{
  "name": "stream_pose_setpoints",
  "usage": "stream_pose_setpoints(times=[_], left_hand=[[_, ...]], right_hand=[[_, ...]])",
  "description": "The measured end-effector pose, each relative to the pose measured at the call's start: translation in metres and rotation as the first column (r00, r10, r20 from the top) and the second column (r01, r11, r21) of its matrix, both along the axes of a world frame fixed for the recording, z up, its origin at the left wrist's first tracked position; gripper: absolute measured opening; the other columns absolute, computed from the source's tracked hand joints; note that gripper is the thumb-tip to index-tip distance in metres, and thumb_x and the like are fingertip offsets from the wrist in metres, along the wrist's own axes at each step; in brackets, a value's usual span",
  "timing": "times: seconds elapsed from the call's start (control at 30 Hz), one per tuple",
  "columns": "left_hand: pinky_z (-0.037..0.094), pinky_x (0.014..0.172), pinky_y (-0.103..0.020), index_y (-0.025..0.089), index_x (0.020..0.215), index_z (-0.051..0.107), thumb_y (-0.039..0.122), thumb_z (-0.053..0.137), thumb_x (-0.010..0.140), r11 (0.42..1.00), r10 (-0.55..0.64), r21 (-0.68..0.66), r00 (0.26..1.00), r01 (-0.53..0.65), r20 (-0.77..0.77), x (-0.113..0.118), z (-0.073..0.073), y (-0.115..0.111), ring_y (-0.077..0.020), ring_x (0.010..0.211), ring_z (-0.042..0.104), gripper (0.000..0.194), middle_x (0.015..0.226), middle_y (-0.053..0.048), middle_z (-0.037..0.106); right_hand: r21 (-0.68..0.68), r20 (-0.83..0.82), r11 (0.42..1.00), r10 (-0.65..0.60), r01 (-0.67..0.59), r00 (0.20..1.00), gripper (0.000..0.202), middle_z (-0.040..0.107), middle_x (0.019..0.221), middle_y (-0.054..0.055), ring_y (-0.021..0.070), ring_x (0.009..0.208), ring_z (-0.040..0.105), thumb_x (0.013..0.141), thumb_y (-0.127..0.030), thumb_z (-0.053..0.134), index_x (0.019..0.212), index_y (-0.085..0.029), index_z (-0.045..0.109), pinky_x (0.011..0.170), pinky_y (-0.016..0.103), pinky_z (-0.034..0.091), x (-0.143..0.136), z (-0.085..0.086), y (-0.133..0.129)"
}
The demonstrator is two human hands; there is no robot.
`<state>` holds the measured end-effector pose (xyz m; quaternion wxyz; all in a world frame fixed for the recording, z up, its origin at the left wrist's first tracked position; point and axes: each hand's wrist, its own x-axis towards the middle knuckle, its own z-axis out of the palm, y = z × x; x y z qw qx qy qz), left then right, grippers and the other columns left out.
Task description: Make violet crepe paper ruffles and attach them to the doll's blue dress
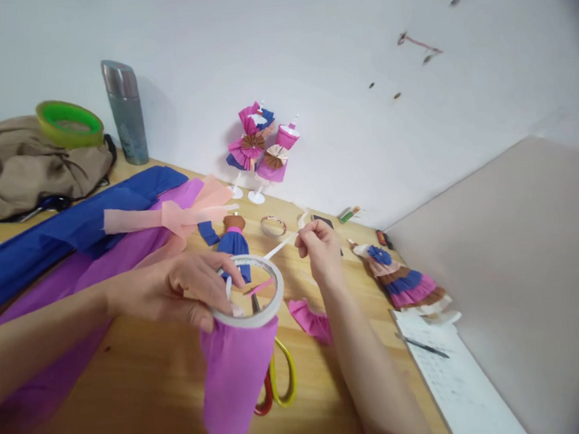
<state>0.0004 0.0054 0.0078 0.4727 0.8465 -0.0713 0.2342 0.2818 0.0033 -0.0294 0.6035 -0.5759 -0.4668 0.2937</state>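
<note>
My left hand point(195, 288) is closed around the near-left side of a white tape roll point(276, 291), raised above the table. A purple crepe paper piece point(239, 375) hangs just below the roll; whether the fingers pinch it too is hidden. From the roll's far edge a narrow tape strip point(279, 246) runs up to my right hand point(317, 241), whose thumb and forefinger pinch its end. Under the roll lie scissors point(283, 378) with red and yellow handles, partly covered. Behind it is a small blue paper dress point(232, 245) with a brown top.
Blue, purple and peach crepe paper point(137, 195) spreads across the left. Behind stand a grey tumbler point(128, 116) and two small dress stands point(256, 196). A tape ring point(273, 226), pink ruffled paper point(312, 321), a layered paper dress point(410, 284) and a written sheet point(447, 378) with a pen lie about.
</note>
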Motion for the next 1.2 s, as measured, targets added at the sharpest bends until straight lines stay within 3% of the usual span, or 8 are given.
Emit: stream_pose_setpoints(times=[0.13, 0.27, 0.43, 0.53, 0.67, 0.83, 1.03, 1.2], left_hand=[[0.047, 0.104, -0.041, 0.019, 0.099, 0.074, 0.02, 0.064, 0.092, 0.995, -0.095, -0.019, 0.994, 0.094, -0.045, 0.007, 0.002, -0.015, -0.0179, 0.072, 0.071, 0.013, 0.08, -0.007, 0.078], [0.05, 0.1, -0.039, 0.019, 0.104, 0.074, 0.018, 0.065, 0.09, 1.0, 0.001, -0.001, 0.999, -0.001, 0.033, 0.006, -0.006, -0.014, -0.0216, 0.094, 0.07, 0.016, 0.091, -0.009, 0.079], [0.05, 0.099, -0.037, 0.022, 0.105, 0.075, 0.018, 0.067, 0.09, 0.96, 0.275, 0.039, 0.96, -0.278, 0.06, 0.002, -0.016, -0.003, -0.0217, 0.106, 0.064, 0.018, 0.092, -0.007, 0.077], [0.051, 0.096, -0.036, 0.02, 0.091, 0.076, 0.023, 0.068, 0.09, 0.915, 0.395, 0.044, 0.913, -0.401, 0.099, 0.003, -0.02, -0.002, -0.0214, 0.1, 0.065, 0.009, 0.081, -0.006, 0.075], [0.053, 0.087, -0.033, 0.017, 0.086, 0.076, 0.026, 0.067, 0.09, 0.837, 0.531, 0.065, 0.836, -0.543, 0.138, 0.005, -0.024, -0.004, -0.0206, 0.095, 0.065, 0.013, 0.078, -0.006, 0.072], [0.054, 0.081, -0.03, 0.018, 0.089, 0.076, 0.025, 0.068, 0.089, 0.798, 0.572, 0.122, 0.805, -0.591, 0.157, 0.008, -0.024, -0.006, -0.0199, 0.092, 0.065, 0.011, 0.081, -0.006, 0.074], [0.053, 0.085, -0.03, 0.018, 0.09, 0.076, 0.025, 0.067, 0.09, 0.819, 0.549, 0.111, 0.825, -0.563, 0.134, 0.01, -0.023, -0.008, -0.0193, 0.093, 0.066, 0.011, 0.084, -0.006, 0.075], [0.052, 0.083, -0.031, 0.017, 0.08, 0.073, 0.023, 0.066, 0.09, 0.791, 0.584, 0.148, 0.805, -0.594, 0.105, 0.01, -0.02, -0.01, -0.0189, 0.088, 0.066, 0.014, 0.077, -0.004, 0.073]], right_hand=[[-0.105, -0.016, 0.993, 0.052, -0.054, 0.998, 0.01, 0.055, 0.045, -0.006, 0.0071, 0.035, 0.042, 0.063, -0.022, 0.06, 0.06, -0.021, 0.051, 0.036, 0.02, 0.032, -0.003, -0.024, 0.008], [-0.213, -0.082, 0.966, 0.135, -0.15, 0.987, 0.015, 0.065, 0.053, -0.001, 0.0123, 0.038, 0.053, 0.061, -0.024, 0.063, 0.074, -0.017, 0.061, 0.04, 0.023, 0.039, 0.001, -0.03, 0.009], [-0.106, -0.16, 0.989, 0.085, -0.103, 0.983, 0.028, 0.074, 0.072, 0.0, 0.0143, 0.058, 0.068, 0.065, -0.026, 0.059, 0.092, -0.02, 0.06, 0.059, 0.026, 0.05, -0.001, -0.005, -0.004], [-0.048, -0.256, 0.925, 0.354, -0.378, 0.9, 0.029, 0.077, 0.078, 0.006, 0.021, 0.068, 0.071, 0.072, -0.045, 0.066, 0.087, -0.021, 0.065, 0.066, 0.034, 0.054, -0.014, 0.014, -0.021], [-0.068, -0.079, 0.783, 0.614, -0.619, 0.785, 0.052, 0.074, 0.081, 0.008, 0.0245, 0.079, 0.069, 0.077, -0.07, 0.063, 0.087, -0.02, 0.073, 0.076, 0.039, 0.053, -0.031, 0.034, -0.048], [-0.099, 0.161, 0.83, 0.558, -0.549, 0.814, 0.043, 0.066, 0.088, 0.004, 0.0206, 0.086, 0.061, 0.073, -0.062, 0.075, 0.084, -0.022, 0.069, 0.078, 0.032, 0.049, -0.041, 0.037, -0.059], [-0.089, -0.195, 0.746, 0.636, -0.659, 0.747, 0.045, 0.065, 0.081, 0.002, 0.0163, 0.065, 0.057, 0.067, -0.062, 0.077, 0.078, -0.022, 0.06, 0.06, 0.029, 0.046, -0.049, 0.01, -0.045], [-0.132, -0.345, 0.737, 0.593, -0.663, 0.728, 0.045, 0.054, 0.067, -0.003, 0.0113, 0.056, 0.047, 0.061, -0.055, 0.085, 0.079, -0.02, 0.062, 0.054, 0.024, 0.038, -0.046, 0.017, -0.046]])
